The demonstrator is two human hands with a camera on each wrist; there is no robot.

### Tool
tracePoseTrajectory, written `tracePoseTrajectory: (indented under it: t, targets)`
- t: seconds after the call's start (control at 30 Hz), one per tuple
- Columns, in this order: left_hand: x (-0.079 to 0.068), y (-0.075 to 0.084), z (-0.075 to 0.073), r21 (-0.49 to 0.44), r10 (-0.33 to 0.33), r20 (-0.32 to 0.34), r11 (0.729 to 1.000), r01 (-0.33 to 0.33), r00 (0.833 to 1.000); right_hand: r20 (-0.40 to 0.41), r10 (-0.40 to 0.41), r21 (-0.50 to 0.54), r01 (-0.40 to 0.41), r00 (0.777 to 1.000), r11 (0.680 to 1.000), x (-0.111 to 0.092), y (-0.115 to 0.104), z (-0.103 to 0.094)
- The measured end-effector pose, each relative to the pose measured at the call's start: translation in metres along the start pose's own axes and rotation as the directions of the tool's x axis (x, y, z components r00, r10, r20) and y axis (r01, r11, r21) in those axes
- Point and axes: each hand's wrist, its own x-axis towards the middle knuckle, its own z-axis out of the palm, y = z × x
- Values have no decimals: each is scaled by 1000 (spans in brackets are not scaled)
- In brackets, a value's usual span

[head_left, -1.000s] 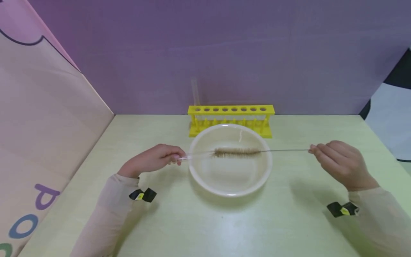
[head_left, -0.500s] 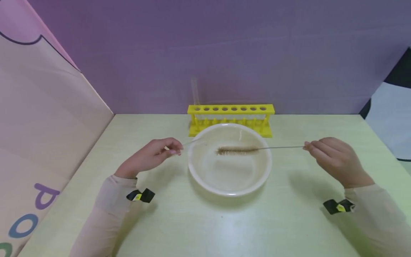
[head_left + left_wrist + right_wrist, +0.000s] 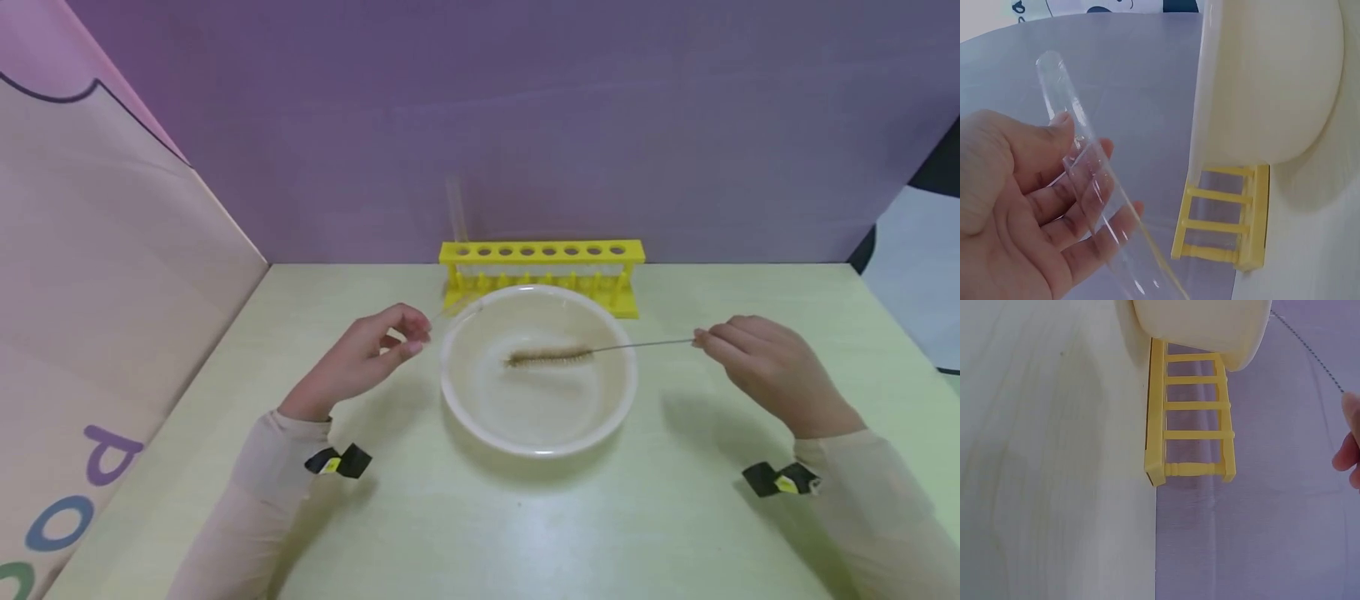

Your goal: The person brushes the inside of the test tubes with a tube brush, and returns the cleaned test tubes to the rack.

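Note:
My left hand (image 3: 367, 354), left of the bowl, pinches a clear test tube (image 3: 1057, 78) between thumb and fingers. In the left wrist view its rounded end points up and away, and the tube slants across the fingers. From the head it shows only faintly, near the bowl's left rim. On the right, my right hand (image 3: 772, 367) grips the thin twisted-wire handle of a test tube brush (image 3: 551, 357). The brown bristles lie over the inside of the cream bowl (image 3: 540, 452), apart from the tube. Only a few fingertips of that hand show in the right wrist view.
Behind the bowl stands a yellow test tube rack (image 3: 542, 252), partly hidden by it. Another clear test tube (image 3: 456, 208) rises from its left end. A purple backdrop (image 3: 562, 125) stands along the table's far edge, with a printed panel (image 3: 112, 275) at left.
The tube has come off the brush bristles and tilted up and away to the far side as my left hand lifted and turned. My right hand has shifted slightly left with the brush.

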Motion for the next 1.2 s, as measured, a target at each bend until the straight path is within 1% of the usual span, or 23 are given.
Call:
tracePoseTrajectory:
  t: [0.13,0.23,0.43,0.5,0.63,0.73,0.83,0.93,1.07,1.2]
  targets:
    - [3,4,0,-15,20,-30,1000,-21,999,31,6,7,-6,999,1000,0,-1,0]
    - [7,6,1,-19,23,-60,1000,-24,998,54,11,14,-12,998,1000,1,-1,0]
    - [24,13,4,-47,21,-147,998,-29,989,77,21,30,-23,997,999,1,-2,3]
    - [30,16,4,-54,28,-160,998,-37,987,81,26,36,-29,996,999,1,-3,4]
    - [42,21,4,-49,50,-166,997,-59,985,92,30,35,-34,995,999,1,-4,7]
    - [54,23,3,-54,63,-185,996,-74,981,102,35,32,-38,994,999,2,-5,8]
    - [67,26,2,-73,57,-203,995,-73,977,112,39,26,-42,993,999,3,-7,10]
    - [81,31,-1,-87,27,-203,995,-46,979,108,43,27,-46,993,999,4,-8,12]
    - [98,40,-5,-103,-11,-195,995,-10,981,84,48,46,-52,995,998,5,-10,15]
    - [116,47,-8,-125,-29,-209,992,2,977,78,47,53,-51,996,997,5,-11,16]
